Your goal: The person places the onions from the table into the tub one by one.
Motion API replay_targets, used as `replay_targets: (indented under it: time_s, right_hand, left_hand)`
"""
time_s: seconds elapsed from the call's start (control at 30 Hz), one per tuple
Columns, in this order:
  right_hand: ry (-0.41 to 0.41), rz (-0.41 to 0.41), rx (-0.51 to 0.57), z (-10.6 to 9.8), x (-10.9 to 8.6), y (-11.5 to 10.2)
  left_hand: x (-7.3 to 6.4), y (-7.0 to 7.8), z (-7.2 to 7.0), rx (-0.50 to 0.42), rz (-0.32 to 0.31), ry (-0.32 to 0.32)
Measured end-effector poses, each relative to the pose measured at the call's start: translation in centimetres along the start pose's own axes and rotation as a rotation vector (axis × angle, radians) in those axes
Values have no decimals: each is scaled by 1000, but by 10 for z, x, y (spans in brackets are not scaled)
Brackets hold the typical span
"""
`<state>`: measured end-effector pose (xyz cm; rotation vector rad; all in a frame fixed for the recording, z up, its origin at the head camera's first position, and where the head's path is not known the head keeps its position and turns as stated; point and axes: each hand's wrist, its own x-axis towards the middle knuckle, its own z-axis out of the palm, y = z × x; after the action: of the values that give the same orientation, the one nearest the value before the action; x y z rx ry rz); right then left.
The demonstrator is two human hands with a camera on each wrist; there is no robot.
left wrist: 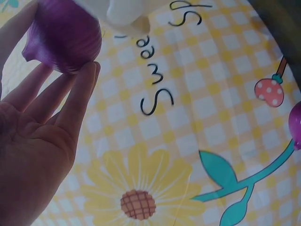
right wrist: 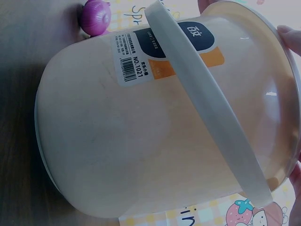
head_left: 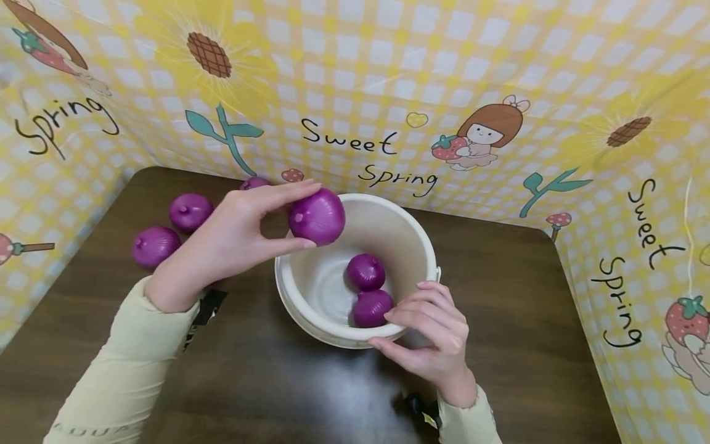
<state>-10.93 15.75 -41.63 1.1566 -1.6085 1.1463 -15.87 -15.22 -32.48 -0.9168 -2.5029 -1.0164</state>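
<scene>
In the head view my left hand (head_left: 227,234) holds a purple onion (head_left: 318,217) between thumb and fingers, over the left rim of a white bucket (head_left: 302,311). The left wrist view shows this onion (left wrist: 66,37) at the fingertips, its pointed end to the left. My right hand (head_left: 432,330) grips the bucket's near right rim, thumb outside and fingers at the edge. Inside the bucket two purple onions (head_left: 366,272) lie against each other on the bottom. The right wrist view shows the bucket's side (right wrist: 131,141), with its handle (right wrist: 207,103) hanging down and a label (right wrist: 129,61).
Several more onions (head_left: 191,212) lie on the dark wooden table (head_left: 510,308) to the left, one partly hidden behind my left hand. A yellow checked cloth (head_left: 355,74) with printed flowers walls the table at the back and sides.
</scene>
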Motion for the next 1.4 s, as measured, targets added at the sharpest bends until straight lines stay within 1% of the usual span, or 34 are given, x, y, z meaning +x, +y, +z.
replay_targets:
  time_s: [0.1,0.2,0.43,0.6,0.7,0.9,0.97,1.07,1.3,1.4]
  right_hand:
    - [2,-5,1,0,-1,0]
    - [2,-6,3,0,-1,-1]
    - [1,-6,6,0,-1,-1]
    - [1,-5,11,0,0,-2]
    - [1,-3,12,1,0,-2]
    - [-1,-1,10,1,0,-1]
    - [-3,-1,11,1,0,-1]
    - [-1,-3,11,1,1,-1]
    - [5,-9,6,2,3,-1]
    - [3,-8,8,1,1,-1]
  left_hand:
    - [2,-1,7,-23,-16,-59]
    - [5,-3,12,-40,-26,-103]
    - [6,-8,22,-43,-49,-139]
    - [6,-9,24,-32,-42,-146]
    - [5,-8,23,-32,-44,-122]
    - [0,-7,18,-43,-45,-11]
    - [-3,-8,17,-44,-47,14]
    - [-6,-11,14,-34,-62,32]
    - [-14,-16,7,-3,-123,48]
    - [-18,-19,5,4,-133,61]
